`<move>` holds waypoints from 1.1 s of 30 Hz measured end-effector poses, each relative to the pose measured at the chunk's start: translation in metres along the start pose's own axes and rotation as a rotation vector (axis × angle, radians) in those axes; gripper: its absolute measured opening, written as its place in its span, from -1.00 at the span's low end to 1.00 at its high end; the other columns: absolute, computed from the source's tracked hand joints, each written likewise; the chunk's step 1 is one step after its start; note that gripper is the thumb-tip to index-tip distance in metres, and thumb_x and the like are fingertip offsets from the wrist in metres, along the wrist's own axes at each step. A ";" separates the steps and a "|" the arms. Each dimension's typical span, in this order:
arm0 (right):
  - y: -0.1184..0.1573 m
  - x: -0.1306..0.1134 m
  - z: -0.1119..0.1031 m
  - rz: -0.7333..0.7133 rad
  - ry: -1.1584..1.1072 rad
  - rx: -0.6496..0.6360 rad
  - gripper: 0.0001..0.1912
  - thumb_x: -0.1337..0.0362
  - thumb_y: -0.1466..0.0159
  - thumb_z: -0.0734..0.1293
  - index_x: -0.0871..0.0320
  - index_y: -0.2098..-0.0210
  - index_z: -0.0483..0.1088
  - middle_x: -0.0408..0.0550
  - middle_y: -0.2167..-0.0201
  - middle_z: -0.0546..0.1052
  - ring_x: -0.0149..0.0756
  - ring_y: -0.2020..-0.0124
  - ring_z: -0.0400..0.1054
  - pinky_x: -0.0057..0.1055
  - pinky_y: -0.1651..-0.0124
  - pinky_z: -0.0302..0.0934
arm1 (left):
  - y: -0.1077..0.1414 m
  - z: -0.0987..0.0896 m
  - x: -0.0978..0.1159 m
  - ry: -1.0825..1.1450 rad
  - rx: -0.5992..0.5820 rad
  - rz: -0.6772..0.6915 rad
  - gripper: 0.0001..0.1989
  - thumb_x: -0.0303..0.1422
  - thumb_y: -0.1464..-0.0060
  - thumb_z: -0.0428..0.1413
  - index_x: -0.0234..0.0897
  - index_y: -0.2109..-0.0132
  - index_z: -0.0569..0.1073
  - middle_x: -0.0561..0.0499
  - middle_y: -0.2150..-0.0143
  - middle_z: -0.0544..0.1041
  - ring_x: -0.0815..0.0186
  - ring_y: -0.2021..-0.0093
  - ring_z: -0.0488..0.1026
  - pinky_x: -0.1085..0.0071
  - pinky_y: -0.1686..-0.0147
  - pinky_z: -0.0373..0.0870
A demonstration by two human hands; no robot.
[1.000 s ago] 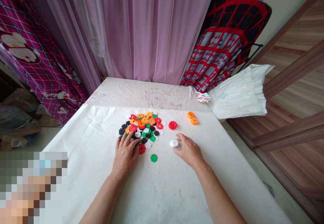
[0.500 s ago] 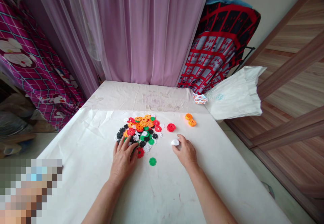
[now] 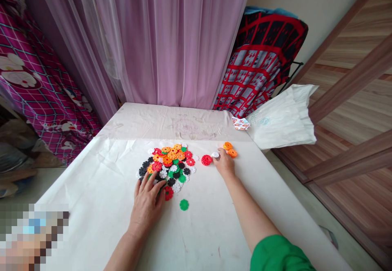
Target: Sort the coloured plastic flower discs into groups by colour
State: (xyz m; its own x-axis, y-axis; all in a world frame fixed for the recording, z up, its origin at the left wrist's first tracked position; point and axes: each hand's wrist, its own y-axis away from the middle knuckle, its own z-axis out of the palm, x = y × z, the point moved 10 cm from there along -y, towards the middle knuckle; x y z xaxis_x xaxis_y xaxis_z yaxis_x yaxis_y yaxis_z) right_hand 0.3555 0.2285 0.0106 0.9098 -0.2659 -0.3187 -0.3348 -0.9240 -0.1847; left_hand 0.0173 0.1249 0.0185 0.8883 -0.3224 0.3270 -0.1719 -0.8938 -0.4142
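A vivid green sleeve [image 3: 277,256] covers the upper part of the right arm [image 3: 246,214] at the lower edge of the view. Its cloth is plain, one colour as far as it shows, and loose enough to gather in soft folds (the creases read as a deeper green). The edge makes a rounded curve across the arm, and from there the limb is bare down to the right hand [image 3: 225,165]. The left arm [image 3: 127,244] is bare along its whole visible length, narrowing toward the left hand [image 3: 147,201]. Both hands are ungloved, with slim, tapering fingers [image 3: 150,182].
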 end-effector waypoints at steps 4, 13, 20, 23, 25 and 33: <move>-0.022 -0.010 0.010 -0.031 -0.044 -0.063 -0.56 0.27 -0.22 0.31 0.18 -0.09 0.27 0.02 0.12 0.58 -0.22 0.11 0.42 -0.37 0.10 0.18 | 0.001 0.002 -0.001 -0.021 0.001 0.010 -0.70 -0.30 -0.20 -0.01 -0.05 0.02 0.54 -0.09 -0.26 0.37 -0.02 -0.31 0.19 -0.15 -0.21 0.15; -0.049 -0.033 0.020 -0.065 0.014 -0.122 -0.52 0.25 -0.24 0.28 0.19 -0.14 0.27 0.02 0.13 0.59 -0.20 0.08 0.44 -0.40 0.10 0.18 | 0.003 0.003 -0.003 -0.035 0.007 0.022 -0.70 -0.30 -0.21 -0.01 -0.03 0.00 0.53 -0.07 -0.28 0.36 -0.02 -0.33 0.17 -0.13 -0.21 0.16; -0.056 -0.029 0.025 -0.041 0.011 -0.106 -0.52 0.24 -0.22 0.30 0.20 -0.13 0.30 0.07 0.09 0.57 -0.15 0.05 0.43 -0.40 0.09 0.18 | 0.003 0.005 -0.004 -0.034 0.019 0.037 -0.71 -0.30 -0.20 -0.01 -0.03 0.01 0.54 -0.04 -0.28 0.35 0.00 -0.32 0.18 -0.11 -0.21 0.16; -0.056 -0.026 0.024 -0.027 0.004 -0.094 -0.52 0.25 -0.21 0.30 0.20 -0.12 0.30 0.08 0.09 0.57 -0.13 0.05 0.42 -0.39 0.08 0.18 | 0.004 0.006 -0.004 -0.029 0.017 0.039 -0.70 -0.30 -0.19 0.01 -0.02 0.00 0.53 -0.03 -0.28 0.36 0.01 -0.33 0.17 -0.10 -0.22 0.15; -0.056 -0.025 0.024 -0.021 0.000 -0.089 -0.52 0.25 -0.21 0.30 0.20 -0.11 0.31 0.09 0.10 0.57 -0.12 0.05 0.42 -0.37 0.08 0.19 | 0.004 0.006 -0.004 -0.037 0.011 0.042 -0.70 -0.30 -0.19 0.01 -0.02 0.00 0.53 -0.03 -0.28 0.36 0.01 -0.33 0.17 -0.10 -0.22 0.15; -0.042 0.004 0.022 0.072 -0.580 0.103 -0.48 0.22 -0.04 0.33 0.17 0.00 0.34 0.06 0.09 0.53 -0.20 0.13 0.42 -0.29 0.04 0.27 | 0.003 0.006 -0.005 -0.023 0.025 0.040 -0.70 -0.31 -0.18 0.03 -0.03 -0.01 0.53 -0.03 -0.29 0.34 0.00 -0.33 0.17 -0.09 -0.23 0.14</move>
State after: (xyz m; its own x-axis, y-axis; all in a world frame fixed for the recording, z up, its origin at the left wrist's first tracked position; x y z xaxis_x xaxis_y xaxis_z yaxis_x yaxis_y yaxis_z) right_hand 0.3680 0.2727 -0.0030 0.6107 -0.1068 -0.7846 -0.4393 -0.8701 -0.2235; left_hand 0.0153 0.1257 0.0108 0.8906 -0.3500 0.2904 -0.1966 -0.8722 -0.4480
